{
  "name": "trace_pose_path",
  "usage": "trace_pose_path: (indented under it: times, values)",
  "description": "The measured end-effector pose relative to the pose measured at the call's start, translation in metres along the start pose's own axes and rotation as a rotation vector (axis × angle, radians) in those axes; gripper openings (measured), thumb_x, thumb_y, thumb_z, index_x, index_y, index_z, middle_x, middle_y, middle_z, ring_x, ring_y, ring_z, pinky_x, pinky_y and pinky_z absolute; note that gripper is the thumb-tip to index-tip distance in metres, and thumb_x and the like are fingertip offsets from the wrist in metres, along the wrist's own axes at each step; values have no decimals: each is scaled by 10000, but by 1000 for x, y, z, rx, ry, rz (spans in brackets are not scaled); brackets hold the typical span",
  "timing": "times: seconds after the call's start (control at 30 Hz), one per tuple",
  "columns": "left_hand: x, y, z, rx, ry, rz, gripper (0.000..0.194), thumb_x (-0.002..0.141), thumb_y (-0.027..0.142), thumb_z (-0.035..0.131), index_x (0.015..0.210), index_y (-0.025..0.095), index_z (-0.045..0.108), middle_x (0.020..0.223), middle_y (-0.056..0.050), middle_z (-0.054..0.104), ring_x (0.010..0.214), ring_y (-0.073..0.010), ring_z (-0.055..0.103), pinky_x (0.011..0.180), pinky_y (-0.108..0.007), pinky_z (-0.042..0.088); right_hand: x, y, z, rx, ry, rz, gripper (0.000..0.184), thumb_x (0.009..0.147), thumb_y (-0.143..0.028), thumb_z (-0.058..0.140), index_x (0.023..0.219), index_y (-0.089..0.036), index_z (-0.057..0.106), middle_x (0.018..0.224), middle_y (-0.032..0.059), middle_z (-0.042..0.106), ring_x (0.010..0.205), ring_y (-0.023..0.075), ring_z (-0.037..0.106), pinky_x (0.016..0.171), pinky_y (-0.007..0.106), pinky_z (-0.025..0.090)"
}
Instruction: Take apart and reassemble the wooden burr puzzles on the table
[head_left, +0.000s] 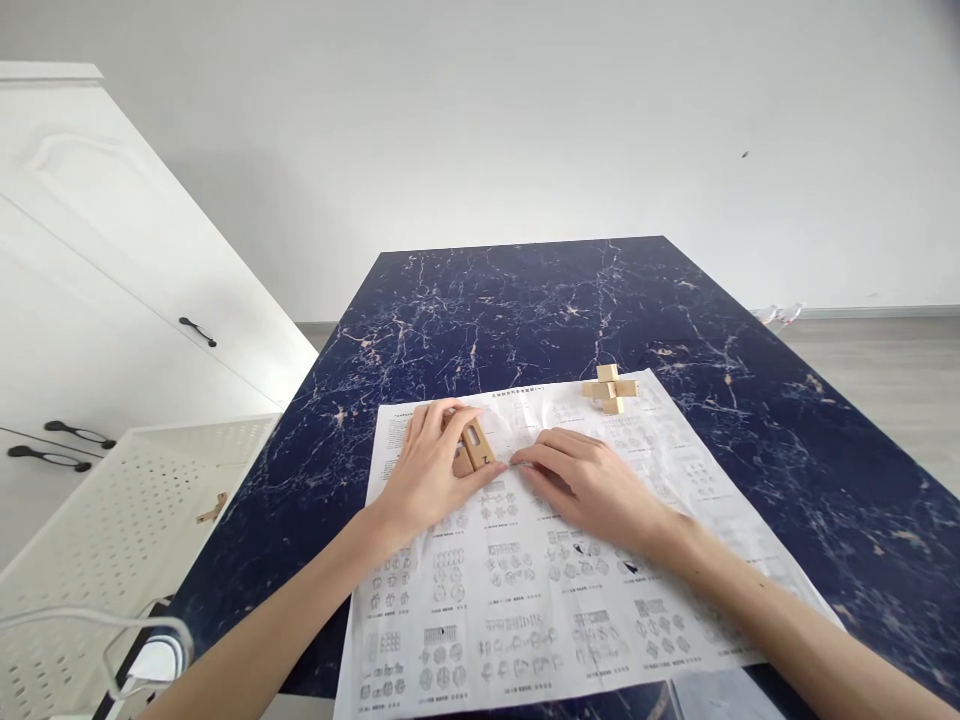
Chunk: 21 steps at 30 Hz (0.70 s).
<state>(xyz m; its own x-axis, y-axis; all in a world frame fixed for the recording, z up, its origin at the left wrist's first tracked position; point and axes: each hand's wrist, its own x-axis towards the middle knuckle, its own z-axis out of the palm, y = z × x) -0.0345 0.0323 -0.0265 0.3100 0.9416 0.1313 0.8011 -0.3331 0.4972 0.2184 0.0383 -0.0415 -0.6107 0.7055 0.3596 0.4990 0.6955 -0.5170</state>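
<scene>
My left hand [435,460] is closed around light-brown wooden puzzle pieces [480,445], laid side by side on the paper. A dark "2" and a slot show on the nearest piece; the fingers cover part of the others. To their right, my right hand [585,480] rests on the printed sheet [517,590] with its fingers curled together. Whatever its fingertips hold, if anything, is hidden. Rows of small line drawings of puzzle parts cover the creased sheet. An interlocking wooden cross puzzle [609,388] sits on the sheet's far edge, beyond my right hand.
The sheet lies on a dark blue marbled table [510,300]. At the left stand a white cabinet [135,250] with black handles and a perforated cream surface [112,530], which bears a small wooden piece [213,508] and a white cable [97,618]. Clear plastic [724,695] lies at the near edge.
</scene>
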Motion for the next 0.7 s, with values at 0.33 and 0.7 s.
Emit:
trace_pose_path:
  times: [0.33,0.7]
  values:
    - [-1,-2,0,16,48,1,593,983,692,671,1422,318,536,1471,-118,520,1431,-394,477,1200,-619,453,1,1,0,-7,-4,-16,224,1125,-197,532,1158,-184,753,953,66,757,843,221,703,745,376,540]
    - [6,-20,2,148,155,-64,541,982,647,697,1371,288,588,1406,-127,507,1353,-385,491,1178,-613,435,1,1,-1,6,-4,-1,218,1119,-192,541,1131,-185,759,963,75,770,857,235,723,762,390,562]
